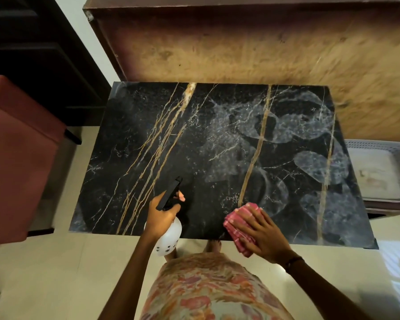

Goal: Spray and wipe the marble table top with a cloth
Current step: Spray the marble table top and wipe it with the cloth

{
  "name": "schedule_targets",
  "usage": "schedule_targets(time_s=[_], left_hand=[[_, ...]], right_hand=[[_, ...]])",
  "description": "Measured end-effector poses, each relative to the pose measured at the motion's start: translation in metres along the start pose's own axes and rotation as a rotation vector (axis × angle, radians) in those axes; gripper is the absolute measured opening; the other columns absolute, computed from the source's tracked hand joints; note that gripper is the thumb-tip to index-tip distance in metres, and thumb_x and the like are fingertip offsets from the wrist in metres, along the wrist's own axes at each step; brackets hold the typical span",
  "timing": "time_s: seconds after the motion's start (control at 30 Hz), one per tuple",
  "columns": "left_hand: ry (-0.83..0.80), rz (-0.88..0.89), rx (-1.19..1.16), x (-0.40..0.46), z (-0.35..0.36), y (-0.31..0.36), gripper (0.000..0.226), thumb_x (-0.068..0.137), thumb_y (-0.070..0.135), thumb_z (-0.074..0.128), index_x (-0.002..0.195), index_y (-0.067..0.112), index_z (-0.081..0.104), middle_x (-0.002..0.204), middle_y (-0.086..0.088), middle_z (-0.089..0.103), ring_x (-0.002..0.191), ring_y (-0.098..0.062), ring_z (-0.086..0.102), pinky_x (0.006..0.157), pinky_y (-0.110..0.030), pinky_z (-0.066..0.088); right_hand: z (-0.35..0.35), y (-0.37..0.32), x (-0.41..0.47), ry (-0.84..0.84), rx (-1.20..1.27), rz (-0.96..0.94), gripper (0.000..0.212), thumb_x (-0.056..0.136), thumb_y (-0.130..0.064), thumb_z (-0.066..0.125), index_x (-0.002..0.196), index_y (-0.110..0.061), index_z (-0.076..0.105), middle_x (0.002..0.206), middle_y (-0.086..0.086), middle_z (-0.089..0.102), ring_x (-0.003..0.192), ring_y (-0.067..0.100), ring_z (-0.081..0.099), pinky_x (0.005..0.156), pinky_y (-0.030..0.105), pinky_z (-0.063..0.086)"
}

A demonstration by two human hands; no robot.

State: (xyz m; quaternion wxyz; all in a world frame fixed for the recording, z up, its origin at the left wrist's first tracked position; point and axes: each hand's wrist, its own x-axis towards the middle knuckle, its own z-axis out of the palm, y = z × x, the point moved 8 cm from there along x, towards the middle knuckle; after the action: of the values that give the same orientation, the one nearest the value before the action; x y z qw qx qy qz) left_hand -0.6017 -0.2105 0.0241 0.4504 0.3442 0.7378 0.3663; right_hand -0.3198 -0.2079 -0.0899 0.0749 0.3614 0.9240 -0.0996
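Note:
The black marble table top [148, 135] with gold and white veins fills the middle of the view. Wet, cloudy smears cover its right half. My left hand [160, 215] grips a white spray bottle [169, 239] with a black trigger head, held over the near edge, nozzle pointing away over the table. My right hand [261, 234] lies flat on a folded pink checked cloth [237, 219], pressing it on the marble near the front edge, right of the bottle.
A large brown wooden panel [252, 47] stands behind the table. A reddish upholstered seat [16, 158] is at the left. A grey perforated plastic basket [379, 169] sits at the right. Pale tiled floor [56, 273] lies in front, where I stand.

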Motion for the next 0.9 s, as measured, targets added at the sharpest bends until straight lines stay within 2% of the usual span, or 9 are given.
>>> schedule_targets(time_s=[0.07,0.13,0.27,0.37,0.43,0.5,0.57,0.77,0.9], left_hand=[[-0.003,0.002,-0.005,0.002,0.003,0.001,0.039,0.082,-0.012,0.053,0.066,0.023,0.058,0.046,0.013,0.059,0.055,-0.01,0.051,0.077,-0.048,0.046],[-0.009,0.025,-0.006,0.005,0.006,0.003,0.04,0.082,-0.013,0.052,0.069,0.024,0.06,0.049,0.015,0.061,0.054,-0.009,0.053,0.07,-0.036,0.044],[-0.008,0.038,-0.016,0.008,0.013,0.006,0.048,0.081,-0.015,0.052,0.065,0.029,0.062,0.05,0.016,0.062,0.048,-0.007,0.054,0.054,-0.02,0.042],[-0.03,0.038,-0.011,0.01,0.023,0.007,0.039,0.081,-0.015,0.051,0.072,0.021,0.062,0.05,0.016,0.062,0.047,-0.007,0.053,0.054,-0.018,0.04],[-0.045,0.041,-0.023,0.012,0.028,0.007,0.037,0.08,-0.016,0.05,0.074,0.018,0.063,0.051,0.014,0.063,0.041,-0.005,0.051,0.046,-0.017,0.038],[-0.045,0.041,-0.024,0.015,0.029,0.007,0.037,0.079,-0.016,0.05,0.074,0.017,0.064,0.052,0.011,0.063,0.039,-0.003,0.049,0.041,-0.016,0.036],[-0.07,0.068,-0.017,0.019,0.032,0.008,0.033,0.078,-0.016,0.05,0.078,0.013,0.065,0.065,0.005,0.066,0.04,-0.003,0.048,0.042,-0.017,0.036],[-0.103,0.091,-0.036,0.032,0.034,0.014,0.026,0.077,-0.018,0.049,0.087,0.001,0.065,0.075,-0.004,0.064,0.04,-0.003,0.046,0.042,-0.016,0.036],[-0.116,0.09,-0.038,0.044,0.033,0.019,0.027,0.078,-0.017,0.049,0.088,0.002,0.065,0.072,0.005,0.066,0.041,-0.002,0.048,0.044,-0.014,0.037]], right_hand=[[-0.011,0.029,0.007,-0.002,0.001,0.059,0.059,0.097,-0.057,0.024,0.15,-0.031,0.021,0.155,0.006,0.025,0.146,0.032,0.014,0.113,0.053,0.019],[-0.023,0.046,0.028,0.002,0.024,0.156,0.058,0.098,-0.056,0.02,0.15,-0.03,0.02,0.156,0.006,0.024,0.146,0.032,0.014,0.115,0.053,0.018],[-0.029,0.039,0.076,0.016,0.105,0.295,0.059,0.097,-0.055,0.02,0.15,-0.03,0.021,0.156,0.006,0.028,0.146,0.032,0.012,0.117,0.056,0.014],[-0.023,0.002,0.082,0.039,0.12,0.177,0.058,0.097,-0.053,0.027,0.15,-0.032,0.02,0.157,0.003,0.025,0.146,0.033,0.014,0.117,0.056,0.012],[-0.015,-0.017,0.062,0.027,0.093,0.047,0.056,0.098,-0.053,0.029,0.15,-0.034,0.021,0.156,0.001,0.026,0.145,0.032,0.018,0.116,0.055,0.015],[-0.006,-0.013,0.033,0.012,0.059,-0.029,0.056,0.098,-0.054,0.028,0.15,-0.035,0.021,0.156,0.0,0.029,0.145,0.03,0.02,0.115,0.053,0.017],[-0.003,0.005,0.008,0.016,0.013,-0.042,0.058,0.098,-0.056,0.024,0.151,-0.033,0.02,0.155,0.002,0.032,0.144,0.031,0.024,0.114,0.053,0.019],[-0.023,0.07,0.031,-0.01,0.052,0.179,0.06,0.097,-0.057,0.023,0.151,-0.032,0.015,0.158,0.006,0.023,0.147,0.032,0.011,0.116,0.053,0.017],[-0.038,0.07,0.092,-0.008,0.127,0.374,0.06,0.097,-0.056,0.014,0.15,-0.029,0.021,0.156,0.008,0.026,0.146,0.033,0.011,0.115,0.054,0.012]])
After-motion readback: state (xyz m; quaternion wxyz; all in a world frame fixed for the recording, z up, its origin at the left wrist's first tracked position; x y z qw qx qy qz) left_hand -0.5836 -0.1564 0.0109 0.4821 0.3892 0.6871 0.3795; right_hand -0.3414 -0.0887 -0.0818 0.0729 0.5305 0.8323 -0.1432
